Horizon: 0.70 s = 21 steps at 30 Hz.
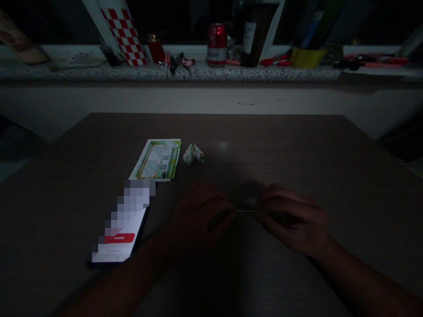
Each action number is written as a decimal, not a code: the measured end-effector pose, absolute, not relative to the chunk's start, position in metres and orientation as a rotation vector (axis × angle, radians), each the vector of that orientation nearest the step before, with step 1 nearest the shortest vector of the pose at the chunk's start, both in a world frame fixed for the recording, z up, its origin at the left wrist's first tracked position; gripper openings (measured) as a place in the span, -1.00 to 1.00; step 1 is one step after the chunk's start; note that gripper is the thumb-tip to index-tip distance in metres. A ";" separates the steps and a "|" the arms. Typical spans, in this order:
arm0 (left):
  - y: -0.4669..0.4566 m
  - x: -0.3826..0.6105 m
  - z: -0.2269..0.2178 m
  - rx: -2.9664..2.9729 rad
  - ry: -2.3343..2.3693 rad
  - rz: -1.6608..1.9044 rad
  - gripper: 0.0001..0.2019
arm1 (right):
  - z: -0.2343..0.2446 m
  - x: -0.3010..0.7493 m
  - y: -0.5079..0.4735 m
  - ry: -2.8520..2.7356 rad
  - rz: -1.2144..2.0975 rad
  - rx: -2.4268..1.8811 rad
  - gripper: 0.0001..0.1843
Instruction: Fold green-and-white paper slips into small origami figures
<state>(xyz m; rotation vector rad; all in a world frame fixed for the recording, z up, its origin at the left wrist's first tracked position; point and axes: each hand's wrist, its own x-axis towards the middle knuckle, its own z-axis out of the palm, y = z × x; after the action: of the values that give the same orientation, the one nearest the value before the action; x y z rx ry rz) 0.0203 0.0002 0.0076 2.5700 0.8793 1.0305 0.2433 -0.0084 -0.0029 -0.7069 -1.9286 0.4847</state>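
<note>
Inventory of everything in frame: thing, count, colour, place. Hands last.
Thin item: one, pale, between hands
Printed sheets: stack, count unclear, green-white, table left
Folded paper: apparently one, white-green, right of sheets
Phone: one, dark, screen lit, nearer than sheets
Table: one, brown, foreground
Windowsill: one, speckled grey, behind table
Checkered container: one, red-white, sill left
Can: one, red-silver, sill middle
Dark container: one, white label, right of can
Yellow container: one, sill right
Other sill clutter: count unclear, partly red
Left hand: one, shadowed, pinching thin item
Right hand: one, shadowed, pinching its other end
</note>
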 end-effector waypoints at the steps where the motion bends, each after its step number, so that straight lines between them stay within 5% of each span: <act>1: 0.001 0.020 0.007 2.577 0.874 1.021 -0.99 | -0.002 0.244 -0.008 -1.941 0.479 -0.710 -0.81; 21: -0.003 0.031 0.007 2.877 0.708 0.848 -0.86 | -0.009 0.231 -0.012 -2.210 0.213 -0.713 -0.86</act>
<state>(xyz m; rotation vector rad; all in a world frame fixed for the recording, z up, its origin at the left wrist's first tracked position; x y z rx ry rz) 0.0313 -0.0025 0.0066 2.8768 0.7083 0.8478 0.2307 -0.0120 -0.0089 -0.7130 -2.2097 0.2127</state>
